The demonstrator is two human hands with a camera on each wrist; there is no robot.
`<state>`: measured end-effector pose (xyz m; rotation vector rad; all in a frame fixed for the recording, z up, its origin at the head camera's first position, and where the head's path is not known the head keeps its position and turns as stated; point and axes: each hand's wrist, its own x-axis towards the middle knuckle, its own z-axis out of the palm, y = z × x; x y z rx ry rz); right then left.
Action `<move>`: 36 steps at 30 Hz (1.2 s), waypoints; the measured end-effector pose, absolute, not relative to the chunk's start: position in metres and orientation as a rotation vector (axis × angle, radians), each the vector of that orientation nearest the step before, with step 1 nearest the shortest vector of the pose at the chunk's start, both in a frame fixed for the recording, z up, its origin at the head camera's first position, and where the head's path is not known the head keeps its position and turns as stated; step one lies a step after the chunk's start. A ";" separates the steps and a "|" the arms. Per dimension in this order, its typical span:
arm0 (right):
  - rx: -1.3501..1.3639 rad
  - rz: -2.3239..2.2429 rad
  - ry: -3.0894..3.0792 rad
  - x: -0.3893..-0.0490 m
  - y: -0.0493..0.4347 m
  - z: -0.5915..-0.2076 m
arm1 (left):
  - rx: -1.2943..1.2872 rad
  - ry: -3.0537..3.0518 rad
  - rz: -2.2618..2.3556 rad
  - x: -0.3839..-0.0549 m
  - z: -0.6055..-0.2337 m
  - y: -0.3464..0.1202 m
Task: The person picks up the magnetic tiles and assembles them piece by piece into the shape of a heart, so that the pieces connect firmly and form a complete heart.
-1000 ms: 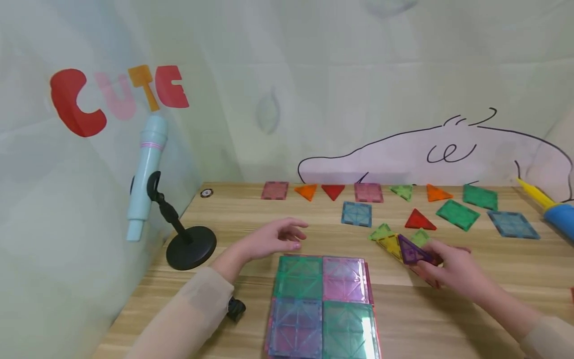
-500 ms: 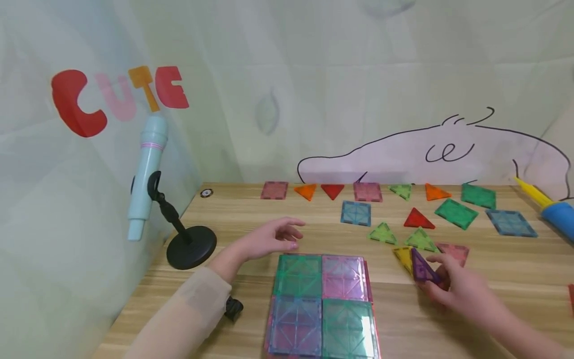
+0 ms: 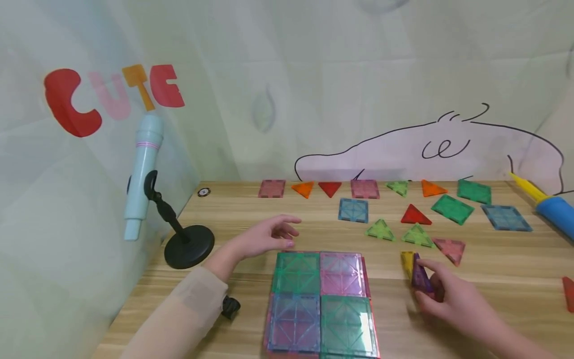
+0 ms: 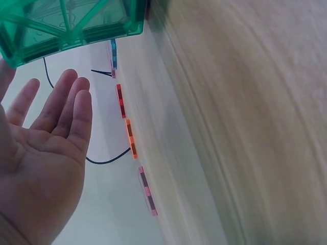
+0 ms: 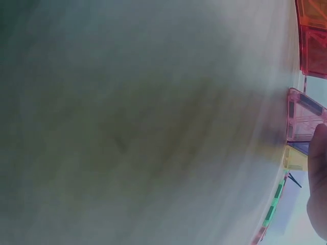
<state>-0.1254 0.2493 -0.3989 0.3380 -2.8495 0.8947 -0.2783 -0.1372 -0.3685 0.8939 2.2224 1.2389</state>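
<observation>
My right hand grips a purple triangular magnetic tile, standing tilted above the wooden table. A yellow tile adjoins its left side. In the right wrist view a pink tile shows by the fingertip, next to the yellow one; whether it is joined to them I cannot tell. My left hand hovers with relaxed fingers, palm bare in the left wrist view. It is just beyond a two-by-two block of translucent square tiles: green, pink, blue-purple and another green.
Loose tiles lie across the back, among them a blue square, a red triangle, light green triangles and a pink triangle. A toy microphone on a black stand stands left. A blue-and-yellow object lies right.
My right hand has drawn the purple and yellow tiles toward me, away from the light green triangles, and turned the purple one more edge-on. The left hand stays almost still.
</observation>
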 end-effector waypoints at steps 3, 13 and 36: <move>0.351 0.891 -2.834 -0.125 0.249 -0.400 | 0.898 2.222 1.238 -0.278 -0.369 -0.137; 0.378 0.911 -2.842 -0.124 0.252 -0.401 | 0.898 2.211 1.239 -0.278 -0.368 -0.136; 0.338 0.952 -2.916 -0.124 0.252 -0.401 | 0.905 2.218 1.246 -0.277 -0.368 -0.138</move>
